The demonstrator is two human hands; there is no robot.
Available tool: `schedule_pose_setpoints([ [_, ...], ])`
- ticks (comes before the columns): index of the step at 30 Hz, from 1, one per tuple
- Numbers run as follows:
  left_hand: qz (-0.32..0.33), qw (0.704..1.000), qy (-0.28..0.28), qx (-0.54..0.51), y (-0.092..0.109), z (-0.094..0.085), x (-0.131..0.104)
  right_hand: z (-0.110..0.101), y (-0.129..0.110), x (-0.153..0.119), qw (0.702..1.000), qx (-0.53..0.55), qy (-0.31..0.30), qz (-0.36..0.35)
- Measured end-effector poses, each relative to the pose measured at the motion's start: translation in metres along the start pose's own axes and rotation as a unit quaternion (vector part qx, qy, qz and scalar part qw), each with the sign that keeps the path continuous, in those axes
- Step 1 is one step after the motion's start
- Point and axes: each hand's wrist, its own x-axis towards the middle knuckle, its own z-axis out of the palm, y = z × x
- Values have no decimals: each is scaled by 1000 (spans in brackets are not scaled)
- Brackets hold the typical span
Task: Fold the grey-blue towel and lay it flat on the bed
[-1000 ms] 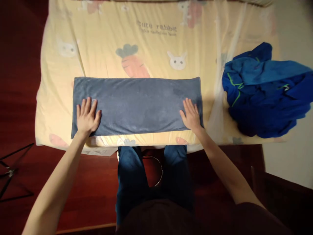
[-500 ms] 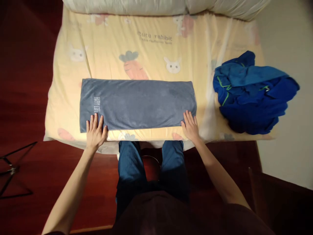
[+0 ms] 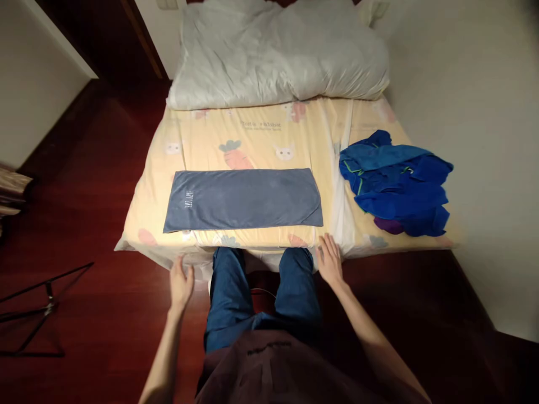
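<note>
Grey towel (image 3: 243, 199) lies flat, folded lengthwise, mid-frame on bed (image 3: 138, 224); my left hand (image 3: 181, 285) and right hand (image 3: 329, 262) below it, fingers released, holding nothing; next fold: match corners, smooth creases; blue clothes (image 3: 398, 188) at right.

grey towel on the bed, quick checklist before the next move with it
1. Grey towel lies flat, folded into a long strip: ok.
2. Its right near corner looks tucked slightly askew: not ok.
3. Left hand is off the towel, open, holding nothing: ok.
4. Right hand is open at the edge of the bed, off the towel: ok.
5. Blue clothes lie apart from the towel: ok.
6. What is under the towel: cannot tell.
</note>
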Motion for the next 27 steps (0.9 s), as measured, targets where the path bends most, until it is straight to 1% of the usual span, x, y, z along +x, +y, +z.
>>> schedule_pose_setpoints([
  [2,-20,994,-72,-76,15,29,-54,13,-21,-50,998,64,9,5],
  [3,-13,991,-94,-94,23,42,-77,21,-31,-74,995,95,-2,9],
  [4,3,992,-76,-100,31,53,-95,28,-40,-94,992,121,-22,9],
  [5,27,990,-84,-108,37,61,-108,33,-47,-111,989,135,-61,-11],
  [6,37,989,-80,-118,43,65,-115,37,-52,-122,986,141,-84,-21],
  [7,35,988,-71,-132,48,66,-115,40,-55,-129,984,145,-98,-27],
  [9,2,982,-61,-178,57,63,-105,41,-55,-130,983,152,-100,-29],
  [11,-46,961,-67,-263,69,61,-87,40,-53,-124,981,166,-94,-27],
  [12,-67,941,-79,-324,78,63,-79,40,-52,-120,980,172,-96,-28],
  [13,-87,912,-92,-391,89,66,-73,40,-51,-118,979,176,-96,-28],
  [16,-149,795,-124,-574,126,84,-60,41,-51,-117,981,175,-87,-16],
  [18,-193,720,-146,-650,150,98,-55,44,-51,-119,981,176,-82,-10],
  [20,-227,657,-170,-698,170,109,-48,45,-51,-121,980,179,-82,-10],
  [21,-238,632,-178,-716,178,113,-43,46,-50,-122,980,179,-82,-12],
  [23,-253,595,-182,-741,191,118,-32,46,-49,-122,980,178,-84,-14],
  [27,-288,550,-162,-767,208,121,-9,47,-48,-121,982,171,-83,-8],
])
